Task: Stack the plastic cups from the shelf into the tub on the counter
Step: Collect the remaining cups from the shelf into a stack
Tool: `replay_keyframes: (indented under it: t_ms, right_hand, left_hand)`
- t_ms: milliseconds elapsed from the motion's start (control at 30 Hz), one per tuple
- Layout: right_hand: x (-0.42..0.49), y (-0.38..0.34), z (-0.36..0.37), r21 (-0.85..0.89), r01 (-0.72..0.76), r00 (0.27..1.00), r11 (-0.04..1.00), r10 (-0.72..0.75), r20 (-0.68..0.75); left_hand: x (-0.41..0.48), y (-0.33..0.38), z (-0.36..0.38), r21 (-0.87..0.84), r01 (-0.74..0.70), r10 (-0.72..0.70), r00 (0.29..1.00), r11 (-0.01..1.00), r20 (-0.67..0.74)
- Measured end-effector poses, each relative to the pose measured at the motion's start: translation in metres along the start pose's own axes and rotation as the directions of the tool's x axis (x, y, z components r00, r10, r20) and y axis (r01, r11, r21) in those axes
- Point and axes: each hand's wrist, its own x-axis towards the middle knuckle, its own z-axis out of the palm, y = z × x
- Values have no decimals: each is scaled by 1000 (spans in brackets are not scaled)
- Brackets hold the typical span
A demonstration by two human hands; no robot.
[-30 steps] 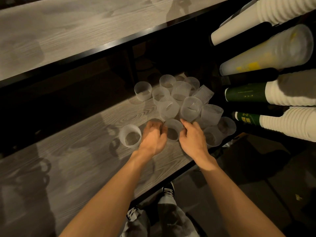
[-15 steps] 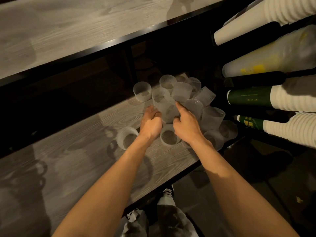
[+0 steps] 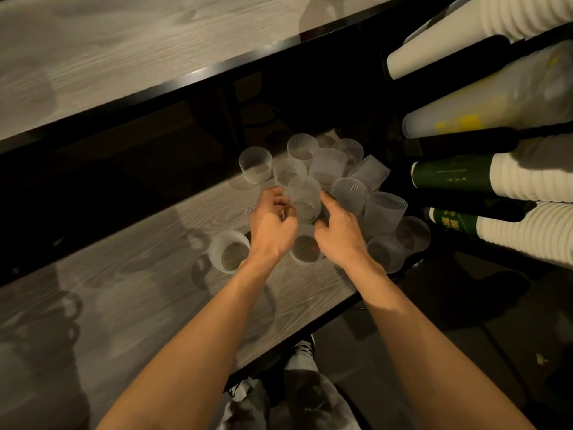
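Several frosted ribbed plastic cups (image 3: 353, 193) stand clustered on the grey wood shelf (image 3: 139, 290). Both hands reach into the cluster and flank one cup (image 3: 305, 197). My left hand (image 3: 273, 225) has curled fingers against that cup's left side. On its right side lie the index finger and thumb of my right hand (image 3: 339, 232). Another cup (image 3: 305, 249) stands below and between my wrists. One cup (image 3: 229, 254) stands alone to the left. No tub is in view.
A second grey wood surface (image 3: 124, 51) with a black edge runs above the shelf. Long stacks of white, green-sleeved and frosted cups (image 3: 511, 178) lie sideways in a rack on the right. The shelf's front edge is near my legs; dark floor lies below right.
Both hands left the cup near the shelf's front and moved deeper into the cluster. They now close around a cup farther back. The front cup stays where it was.
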Motion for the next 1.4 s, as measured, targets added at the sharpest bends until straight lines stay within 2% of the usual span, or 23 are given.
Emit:
replay_keyframes:
  t_ms: [100, 267, 400, 467, 533, 633, 700, 833, 967, 1100, 1167, 1333, 1400]
  right_hand:
    - [2, -1, -1, 46, -16, 1000, 999, 16, -6]
    - [2, 0, 2, -59, -65, 994, 996, 70, 87]
    - [2, 1, 4, -113, -60, 994, 992, 70, 81]
    - [0, 0, 3, -127, -10, 1000, 992, 8, -18]
    - [-1, -3, -1, -125, 39, 982, 991, -61, -177]
    - [-1, -3, -13, -89, 42, 927, 995, -72, -368]
    - [-3, 1, -21, -74, 20, 910, 997, -49, -412]
    - [-9, 12, -32, -120, -60, 936, 991, 14, -351]
    - [-8, 16, -34, -136, -119, 947, 984, 72, -312]
    - [-2, 20, -34, -152, -148, 961, 977, 106, -254]
    - [0, 21, -35, -105, -140, 966, 985, 112, -234]
    - [-2, 19, -36, -6, -43, 938, 999, 39, -345]
    - [-3, 19, -37, 53, -30, 939, 998, 46, -340]
  left_hand:
    - [2, -1, 0, 27, 16, -17, 1000, 1000, 18]
    - [8, -8, 0, 175, 129, -146, 985, 976, 86]
    - [9, -11, 2, 240, 135, -151, 987, 961, 48]
    - [8, -7, 3, 228, 113, -113, 993, 967, -12]
    - [8, -2, 5, 202, 65, -61, 998, 977, -22]
    - [10, 12, 14, 169, 6, -18, 997, 986, 71]
    - [13, 22, 22, 203, -31, 0, 989, 979, 149]
    - [13, 38, 42, 292, -91, -3, 952, 952, 305]
    - [11, 39, 53, 321, -82, -38, 936, 943, 351]
    - [14, 39, 56, 321, -69, -54, 931, 945, 360]
    - [14, 40, 56, 310, -49, -69, 930, 949, 360]
    - [21, 39, 57, 238, 17, -86, 956, 971, 281]
    - [22, 39, 55, 241, 34, -101, 958, 970, 269]
